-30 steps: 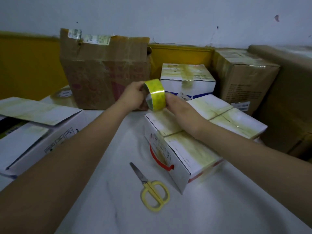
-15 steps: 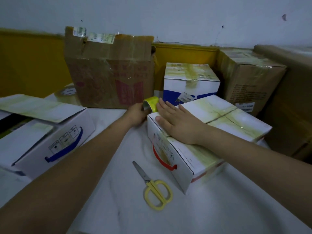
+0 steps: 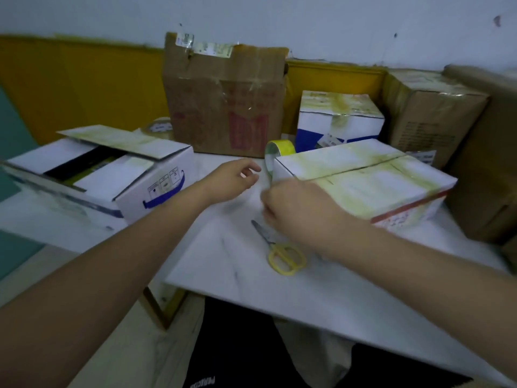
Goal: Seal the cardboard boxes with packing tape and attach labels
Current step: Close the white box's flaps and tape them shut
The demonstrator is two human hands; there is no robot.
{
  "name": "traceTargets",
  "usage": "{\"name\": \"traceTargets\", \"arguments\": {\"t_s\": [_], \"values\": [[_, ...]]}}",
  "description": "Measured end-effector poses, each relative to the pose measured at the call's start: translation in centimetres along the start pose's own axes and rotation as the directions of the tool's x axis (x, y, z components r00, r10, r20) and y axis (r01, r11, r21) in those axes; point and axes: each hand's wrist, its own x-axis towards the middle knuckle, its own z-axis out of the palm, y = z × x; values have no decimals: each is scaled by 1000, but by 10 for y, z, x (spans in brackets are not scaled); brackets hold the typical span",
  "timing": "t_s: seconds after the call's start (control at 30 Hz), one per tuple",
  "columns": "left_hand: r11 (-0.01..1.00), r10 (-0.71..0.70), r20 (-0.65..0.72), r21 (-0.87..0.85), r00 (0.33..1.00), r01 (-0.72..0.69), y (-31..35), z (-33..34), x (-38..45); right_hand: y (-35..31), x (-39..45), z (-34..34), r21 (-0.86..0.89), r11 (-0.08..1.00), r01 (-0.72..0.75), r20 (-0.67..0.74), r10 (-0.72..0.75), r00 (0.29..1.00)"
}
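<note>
Sealing goes best if you keep the tape roll (image 3: 277, 156), standing on edge against the closed box (image 3: 372, 183) at its 9 o'clock end, steady while your right hand (image 3: 296, 208), grip hidden, draws tape and your left hand (image 3: 235, 177) hangs loose, empty.

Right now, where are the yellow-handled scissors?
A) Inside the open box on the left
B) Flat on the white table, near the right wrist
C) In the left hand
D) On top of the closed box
B: the scissors lie flat on the white table just below the right hand, and neither it nor the left hand holds them.
</note>
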Motion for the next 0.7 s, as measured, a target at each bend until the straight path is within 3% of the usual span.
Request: {"name": "traceTargets", "arguments": {"t_s": [0.1, 0.4, 0.53, 0.63, 0.7], "values": [[1000, 26, -1, 17, 1000, -26, 5, 5, -16, -30, -23, 28, 4, 995, -96, 203, 93, 975], [997, 76, -25, -23, 997, -77, 20, 3, -30, -21, -38, 14, 188, 933, -307, 361, 225, 905], [993, 110, -77, 41, 991, -107, 21, 1, -24, 15, -67, -42, 447, 833, -328, 153, 290, 945], [935, 277, -67, 250, 959, -252, 28, 9, -18, 62, -64, -62, 419, 821, -387, 8, 423, 906], [849, 407, 17, 362, 913, -385, 38, 18, -14, 88, -47, -48, 344, 822, -453, 0, 483, 876]]}}
